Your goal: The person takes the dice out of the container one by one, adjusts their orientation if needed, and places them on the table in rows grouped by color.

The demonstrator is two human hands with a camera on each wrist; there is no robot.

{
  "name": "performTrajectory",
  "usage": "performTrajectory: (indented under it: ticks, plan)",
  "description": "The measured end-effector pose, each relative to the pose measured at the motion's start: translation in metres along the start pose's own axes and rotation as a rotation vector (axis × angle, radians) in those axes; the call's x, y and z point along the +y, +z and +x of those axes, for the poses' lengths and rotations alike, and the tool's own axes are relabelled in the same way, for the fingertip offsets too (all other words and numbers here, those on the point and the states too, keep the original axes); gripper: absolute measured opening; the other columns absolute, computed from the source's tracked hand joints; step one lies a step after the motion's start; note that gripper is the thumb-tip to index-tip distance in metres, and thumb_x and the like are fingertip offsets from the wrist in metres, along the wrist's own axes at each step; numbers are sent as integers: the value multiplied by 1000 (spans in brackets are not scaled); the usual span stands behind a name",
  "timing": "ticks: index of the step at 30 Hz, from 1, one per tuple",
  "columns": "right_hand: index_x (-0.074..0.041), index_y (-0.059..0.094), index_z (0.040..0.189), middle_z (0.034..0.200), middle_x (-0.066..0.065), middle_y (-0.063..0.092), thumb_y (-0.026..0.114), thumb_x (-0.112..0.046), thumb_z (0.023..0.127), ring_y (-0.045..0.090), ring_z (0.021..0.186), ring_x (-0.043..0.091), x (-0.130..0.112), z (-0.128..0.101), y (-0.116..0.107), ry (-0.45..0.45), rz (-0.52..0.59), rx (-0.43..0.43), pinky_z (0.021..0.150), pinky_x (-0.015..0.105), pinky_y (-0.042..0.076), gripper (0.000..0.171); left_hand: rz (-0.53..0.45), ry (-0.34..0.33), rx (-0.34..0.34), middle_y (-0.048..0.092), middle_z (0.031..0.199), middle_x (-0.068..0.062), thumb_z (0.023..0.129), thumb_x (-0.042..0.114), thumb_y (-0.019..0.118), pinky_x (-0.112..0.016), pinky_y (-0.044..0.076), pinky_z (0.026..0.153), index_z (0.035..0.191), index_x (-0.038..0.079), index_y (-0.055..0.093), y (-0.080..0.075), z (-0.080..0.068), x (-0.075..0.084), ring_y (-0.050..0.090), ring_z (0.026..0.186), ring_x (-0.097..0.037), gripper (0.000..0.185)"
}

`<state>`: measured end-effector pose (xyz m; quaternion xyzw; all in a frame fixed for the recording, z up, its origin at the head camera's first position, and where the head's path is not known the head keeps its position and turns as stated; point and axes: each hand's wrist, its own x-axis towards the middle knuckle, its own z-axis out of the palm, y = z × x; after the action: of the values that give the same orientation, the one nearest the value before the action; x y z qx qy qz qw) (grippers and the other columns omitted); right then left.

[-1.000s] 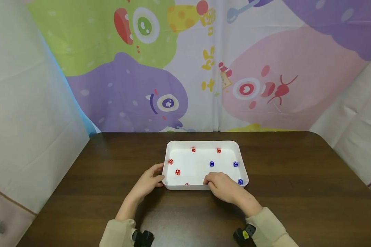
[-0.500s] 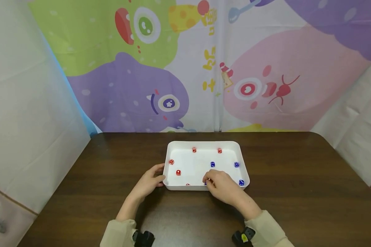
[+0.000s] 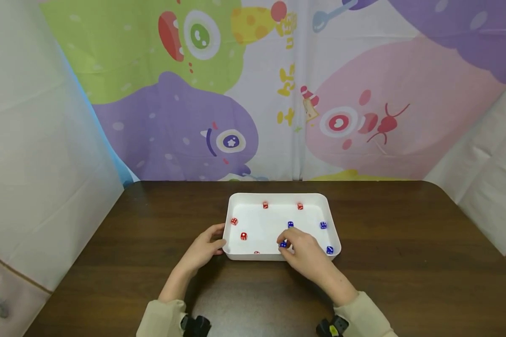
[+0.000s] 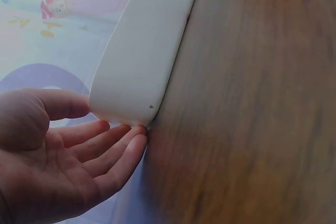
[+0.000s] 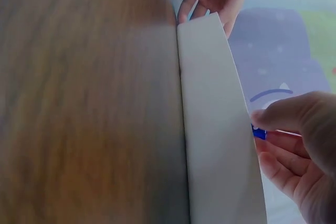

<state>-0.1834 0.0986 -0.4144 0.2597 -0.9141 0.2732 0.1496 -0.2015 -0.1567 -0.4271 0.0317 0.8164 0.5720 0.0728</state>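
Observation:
A shallow white tray (image 3: pixel 244 256) on the table holds red and blue dice. Between thumb and fingertips, my right hand (image 3: pixel 307 250) pinches a blue die (image 3: pixel 283 244) just inside the front wall; its blue side (image 5: pixel 258 132) also shows past the rim in the right wrist view. My left hand (image 3: pixel 201 248) rests its fairly straight fingers against the outside of the tray's left end, thumb (image 4: pixel 68 104) touching near the corner. Another blue die (image 3: pixel 290 224) lies just beyond my right fingers, partly covered by them.
Two blue dice, one in the middle right (image 3: pixel 323 225) and one in the front right corner (image 3: pixel 330 250), lie in the tray. Several red dice, including one red die (image 3: pixel 243 236), are spread left and back. A cartoon curtain (image 3: pixel 219 93) hangs behind the dark wooden table (image 3: pixel 405 262).
My right hand has lifted slightly and moved away from the front wall, bringing the pinched blue die into sight. My left hand keeps its place at the tray.

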Motion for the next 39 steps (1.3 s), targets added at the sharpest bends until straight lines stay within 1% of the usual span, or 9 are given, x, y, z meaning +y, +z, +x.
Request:
performTrajectory:
  ticks: [4, 9, 17, 22, 25, 30, 34, 39]
  plan:
    - [-10, 62, 80, 79, -2, 60, 70, -1, 74, 57, 71, 10, -4, 0, 1, -40, 6, 8, 61, 21, 48, 13, -3, 6, 2, 48, 125, -23, 87, 3, 50, -34, 51, 74, 131, -3, 43, 0, -1, 1, 55, 99, -27, 45]
    - [-10, 62, 81, 79, -3, 60, 68, -1, 74, 57, 70, 8, -10, -1, 0, -96, -1, 19, 61, 20, 49, 13, -14, 12, -3, 47, 126, -24, 87, 3, 50, -37, 51, 75, 131, -3, 42, -1, -2, 2, 55, 99, -28, 45]
    - [-7, 63, 84, 81, -3, 62, 68, -2, 75, 58, 72, 8, -19, -3, -5, -156, 2, 23, 64, 22, 50, 12, -4, 6, -29, 46, 128, -24, 88, 4, 51, -35, 51, 79, 132, -3, 41, -5, -1, -1, 54, 103, -28, 45]
    - [-11, 65, 84, 82, -6, 63, 67, -7, 76, 59, 73, 7, -25, -6, -8, -161, -58, -11, 66, 24, 49, 9, 28, 19, -27, 47, 127, -23, 89, 5, 51, -35, 51, 78, 132, -3, 41, -5, -2, 1, 54, 103, -28, 45]
    - [-13, 66, 84, 83, -7, 63, 69, -11, 76, 58, 73, 7, -29, -7, -8, -160, -93, -26, 64, 25, 48, 9, 34, 28, -22, 48, 127, -23, 89, 6, 51, -36, 51, 77, 131, -3, 43, -3, -3, 3, 54, 103, -28, 44]
    - [-13, 67, 85, 84, -6, 63, 68, -13, 78, 59, 74, 8, -36, -9, -4, -182, -92, -74, 65, 26, 48, 8, 49, 30, -15, 49, 126, -23, 88, 5, 51, -35, 51, 76, 130, -2, 44, -1, -2, 4, 54, 101, -27, 43]
    - [-14, 67, 87, 85, -6, 63, 68, -14, 78, 60, 77, 9, -39, -11, 1, -217, -91, -105, 68, 27, 49, 9, 71, 41, -7, 50, 124, -23, 88, 4, 51, -32, 50, 74, 129, -3, 44, -1, -1, 4, 55, 98, -26, 43]
    - [-15, 67, 87, 84, -7, 63, 68, -15, 78, 59, 74, 8, -42, -13, 8, -257, -83, -142, 67, 27, 49, 10, 75, 40, -6, 51, 123, -22, 88, 3, 51, -30, 49, 73, 129, -3, 45, -1, -1, 2, 55, 97, -25, 42]
